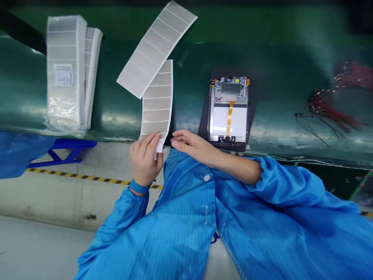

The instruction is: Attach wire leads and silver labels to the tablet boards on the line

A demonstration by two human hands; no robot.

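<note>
My left hand (145, 159) grips the near end of a strip of grey stickers (157, 103) on white backing, fingers on top and thumb below. That end sticks out past the bench edge. My right hand (198, 147) is just to the right of it, fingers stretched out and a little apart, with nothing seen in them. A second sticker sheet (157, 48) lies slanted over the far end of the strip. To the right, an opened tablet (229, 111) shows its circuit board, silver battery area and an orange ribbon cable, resting on a dark flat sheet (204, 120).
Stacked sticker sheets in clear plastic (62, 50) lie at the left of the green bench (186, 93). Bundles of thin red and black wires (329, 109) lie at the right. The bench's front edge runs close to my body. A blue stool frame (68, 151) stands below left.
</note>
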